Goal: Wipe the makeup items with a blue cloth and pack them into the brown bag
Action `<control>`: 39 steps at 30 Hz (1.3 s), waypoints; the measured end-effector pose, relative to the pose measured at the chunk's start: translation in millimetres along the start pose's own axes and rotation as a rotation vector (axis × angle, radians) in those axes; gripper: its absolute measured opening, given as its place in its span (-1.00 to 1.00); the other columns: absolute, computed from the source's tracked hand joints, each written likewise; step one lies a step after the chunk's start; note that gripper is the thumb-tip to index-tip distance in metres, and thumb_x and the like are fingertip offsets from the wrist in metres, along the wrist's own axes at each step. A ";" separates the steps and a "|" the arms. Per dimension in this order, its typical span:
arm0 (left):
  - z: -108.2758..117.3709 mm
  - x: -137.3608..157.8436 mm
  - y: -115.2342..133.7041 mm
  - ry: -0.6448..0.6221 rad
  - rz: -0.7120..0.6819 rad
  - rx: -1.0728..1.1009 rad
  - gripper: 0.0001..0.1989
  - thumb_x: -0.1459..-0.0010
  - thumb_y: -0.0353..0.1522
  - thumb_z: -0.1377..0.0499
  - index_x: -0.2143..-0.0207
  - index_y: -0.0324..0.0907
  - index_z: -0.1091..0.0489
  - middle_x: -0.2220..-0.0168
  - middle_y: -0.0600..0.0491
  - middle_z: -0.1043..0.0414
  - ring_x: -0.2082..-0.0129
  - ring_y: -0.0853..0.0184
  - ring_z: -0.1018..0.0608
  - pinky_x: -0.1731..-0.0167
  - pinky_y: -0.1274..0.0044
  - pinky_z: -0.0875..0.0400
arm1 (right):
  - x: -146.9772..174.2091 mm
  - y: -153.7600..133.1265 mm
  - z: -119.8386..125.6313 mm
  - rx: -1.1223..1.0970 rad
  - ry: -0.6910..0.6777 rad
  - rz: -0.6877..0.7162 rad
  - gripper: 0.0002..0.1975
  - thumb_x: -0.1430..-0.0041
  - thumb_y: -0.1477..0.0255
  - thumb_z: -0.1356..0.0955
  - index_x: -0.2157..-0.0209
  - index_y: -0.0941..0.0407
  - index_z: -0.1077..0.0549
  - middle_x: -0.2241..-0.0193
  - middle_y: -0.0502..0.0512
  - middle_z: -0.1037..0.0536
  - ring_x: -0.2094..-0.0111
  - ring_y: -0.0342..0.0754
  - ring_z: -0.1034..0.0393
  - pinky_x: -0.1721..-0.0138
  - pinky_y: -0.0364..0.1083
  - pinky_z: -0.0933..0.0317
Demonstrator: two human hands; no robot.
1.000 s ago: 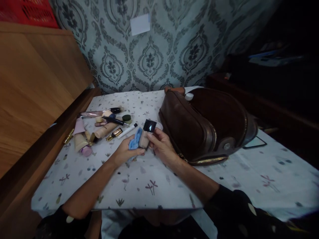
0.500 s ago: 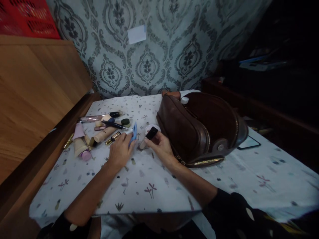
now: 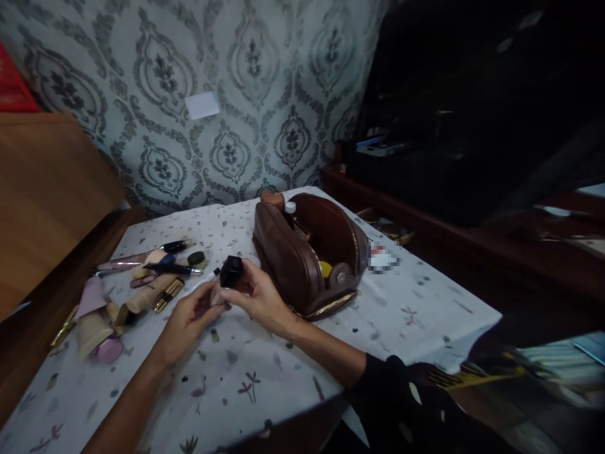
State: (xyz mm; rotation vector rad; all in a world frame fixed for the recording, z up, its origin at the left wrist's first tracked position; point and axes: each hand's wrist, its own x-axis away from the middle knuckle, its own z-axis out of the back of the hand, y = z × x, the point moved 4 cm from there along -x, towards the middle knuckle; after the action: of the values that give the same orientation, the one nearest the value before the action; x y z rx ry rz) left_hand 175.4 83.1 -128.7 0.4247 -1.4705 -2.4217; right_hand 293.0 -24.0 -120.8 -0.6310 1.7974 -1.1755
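Where the two hands meet, a small bottle with a pinkish-beige body and a blocky, shiny black cap (image 3: 229, 277) leans slightly, its cap up and toward the right. The left hand (image 3: 189, 321) has thumb and fingers closed round the lower body; the right hand (image 3: 258, 296) grips it near the cap. Fingers hide much of the body, so its full shape cannot be told; a small pale mark shows on the cap. The bottle is held over a white cloth printed with small plants and birds (image 3: 265, 372), between a loose heap of makeup tubes and brushes (image 3: 151, 293) on the left and an unzipped dark-brown leather bag with gold zips (image 3: 293, 268) just to the right. The heap reaches close to the table's left edge, near a brown wooden cabinet (image 3: 47, 189). In front of the hands, a broad stretch of cloth runs to the near edge; more cloth extends right of the bag. At the back, a strip of cloth separates heap and bag from the grey patterned wall (image 3: 222, 139).
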 end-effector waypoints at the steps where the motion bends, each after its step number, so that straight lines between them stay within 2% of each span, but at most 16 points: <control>1: -0.5 -0.9 2.7 0.036 -0.017 0.013 -0.55 -0.17 -0.12 -0.25 -0.02 -0.18 -0.41 0.00 -0.07 -0.53 0.05 0.16 -0.58 0.02 0.40 -0.46 | 0.1 -9.3 0.5 0.043 -0.013 0.001 -0.60 -0.03 0.17 -0.48 0.24 0.08 -0.32 0.34 -0.03 -0.41 0.31 -0.11 -0.32 0.21 -0.12 -0.29; 4: -0.9 -6.7 18.8 0.164 -0.121 -0.038 -0.60 -0.16 -0.16 -0.26 0.02 -0.18 -0.42 0.05 -0.05 -0.54 0.09 0.18 -0.58 0.07 0.42 -0.47 | -0.5 -43.1 5.5 0.208 -0.029 0.005 -0.70 -0.08 0.25 -0.45 0.26 0.09 -0.34 0.35 -0.02 -0.44 0.32 -0.10 -0.33 0.24 -0.12 -0.29; 7: -6.2 -19.2 45.6 0.268 -0.252 -0.139 -0.62 -0.17 -0.20 -0.25 0.01 -0.18 -0.42 0.10 -0.04 -0.54 0.14 0.21 -0.56 0.11 0.45 -0.44 | -4.5 -82.8 17.8 0.365 0.000 0.093 -0.81 -0.10 0.36 -0.41 0.30 0.10 -0.35 0.37 -0.02 -0.45 0.32 -0.09 -0.34 0.27 -0.13 -0.29; 10: -20.4 -37.6 81.2 0.321 -0.374 -0.181 -0.65 -0.17 -0.25 -0.25 0.02 -0.18 -0.42 0.18 0.02 -0.54 0.19 0.27 -0.54 0.16 0.50 -0.41 | -9.4 -120.2 38.2 0.430 0.039 0.187 -0.75 -0.07 0.45 -0.40 0.18 0.09 -0.36 0.33 -0.02 -0.46 0.31 -0.08 -0.38 0.26 -0.12 -0.32; 12: -34.3 -51.2 107.0 0.304 -0.447 -0.167 -0.69 -0.17 -0.27 -0.25 0.05 -0.19 -0.42 0.22 0.05 -0.54 0.22 0.30 -0.53 0.18 0.53 -0.40 | -11.4 -141.5 56.3 0.424 0.078 0.186 -0.60 -0.04 0.46 -0.43 0.06 0.07 -0.34 0.30 -0.03 -0.46 0.32 -0.10 -0.40 0.31 -0.13 -0.34; 15: -55.9 -71.2 139.6 0.255 -0.517 -0.142 -0.72 -0.17 -0.27 -0.26 0.09 -0.20 -0.44 0.23 0.05 -0.54 0.22 0.29 -0.54 0.17 0.53 -0.39 | -10.6 -168.0 84.9 0.405 0.122 0.148 -0.47 0.01 0.42 -0.48 -0.02 0.05 -0.32 0.33 -0.06 -0.44 0.41 -0.14 -0.38 0.43 -0.16 -0.32; 18: -75.4 -90.2 156.9 0.154 -0.555 -0.111 -0.66 -0.17 -0.26 -0.27 0.03 -0.19 -0.41 0.14 0.03 -0.55 0.14 0.26 -0.55 0.14 0.52 -0.40 | -5.5 -187.3 111.0 0.495 0.172 0.188 -0.43 0.04 0.40 -0.51 -0.03 0.05 -0.34 0.34 -0.08 -0.42 0.40 -0.16 -0.38 0.42 -0.18 -0.30; 22: -91.8 -109.8 154.5 0.018 -0.453 -0.185 -0.46 -0.15 -0.19 -0.30 -0.12 -0.19 -0.29 0.04 -0.05 -0.53 0.13 0.22 -0.57 0.12 0.44 -0.43 | 3.0 -193.9 140.2 0.705 0.255 0.226 -0.49 -0.01 0.37 -0.49 -0.01 0.10 -0.37 0.34 -0.06 -0.42 0.35 -0.13 -0.38 0.36 -0.16 -0.26; 25: -98.8 -109.0 147.2 -0.108 -0.478 -0.408 -0.72 -0.26 -0.18 -0.19 0.12 -0.19 -0.44 0.16 -0.03 -0.56 0.14 0.19 -0.55 0.06 0.34 -0.41 | 5.4 -187.2 153.9 0.916 0.242 0.195 -0.54 -0.10 0.38 -0.43 -0.03 0.12 -0.34 0.37 -0.06 -0.44 0.38 -0.12 -0.36 0.36 -0.14 -0.22; 27: -101.3 -100.4 142.4 -0.190 -0.574 -0.499 -0.73 -0.36 -0.22 -0.06 0.25 -0.17 -0.48 0.14 -0.04 -0.56 0.03 0.18 -0.52 -0.08 0.28 -0.34 | 3.0 -178.3 157.8 1.067 0.155 0.134 -0.58 -0.12 0.41 -0.41 -0.02 0.13 -0.33 0.41 -0.06 -0.46 0.43 -0.13 -0.35 0.38 -0.15 -0.17; 28: -101.3 -95.4 139.7 -0.203 -0.615 -0.517 -0.71 -0.39 -0.25 -0.01 0.23 -0.16 -0.49 0.09 -0.05 -0.55 -0.04 0.19 -0.49 -0.15 0.26 -0.29 | 0.8 -173.3 158.4 1.142 0.099 0.099 -0.61 -0.13 0.42 -0.40 0.00 0.13 -0.33 0.42 -0.05 -0.47 0.45 -0.13 -0.35 0.40 -0.15 -0.15; 31: -98.3 -83.1 129.9 -0.145 -0.651 -0.542 -0.70 -0.41 -0.27 0.02 0.02 -0.14 -0.45 -0.12 -0.08 -0.44 -0.19 0.20 -0.40 -0.29 0.19 -0.13 | -8.6 -160.6 157.4 1.374 -0.049 0.000 -0.66 -0.09 0.46 -0.41 0.07 0.13 -0.36 0.43 -0.01 -0.51 0.46 -0.11 -0.36 0.43 -0.16 -0.07; 33: -97.6 -78.2 123.8 -0.105 -0.653 -0.568 -0.69 -0.41 -0.28 0.02 -0.07 -0.11 -0.41 -0.18 -0.08 -0.39 -0.23 0.20 -0.37 -0.32 0.16 -0.07 | -16.0 -155.1 155.6 1.528 -0.126 -0.075 -0.65 -0.07 0.45 -0.43 0.09 0.12 -0.38 0.41 0.02 -0.54 0.45 -0.09 -0.37 0.44 -0.16 -0.02; 36: -97.8 -75.2 118.5 -0.068 -0.678 -0.590 -0.68 -0.40 -0.29 0.01 -0.12 -0.08 -0.37 -0.21 -0.07 -0.36 -0.27 0.20 -0.35 -0.34 0.17 -0.06 | -26.0 -149.6 153.6 1.752 -0.235 -0.180 -0.66 -0.09 0.39 -0.43 0.08 0.10 -0.40 0.37 0.06 -0.56 0.41 -0.04 -0.41 0.45 -0.14 0.02; 39: -97.6 -75.3 116.2 -0.056 -0.702 -0.594 -0.69 -0.40 -0.29 0.00 -0.12 -0.09 -0.36 -0.21 -0.07 -0.37 -0.27 0.20 -0.35 -0.34 0.18 -0.08 | -33.3 -144.7 154.1 1.894 -0.344 -0.179 -0.69 -0.11 0.31 -0.44 0.12 0.08 -0.44 0.34 0.10 -0.57 0.34 0.02 -0.44 0.42 -0.11 0.03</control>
State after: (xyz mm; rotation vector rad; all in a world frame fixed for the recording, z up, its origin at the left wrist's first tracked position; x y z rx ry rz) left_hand 291.8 -19.2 -60.1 0.8297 -0.5815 -3.2512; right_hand 436.8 -130.7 -3.6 0.2002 -0.1283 -2.0290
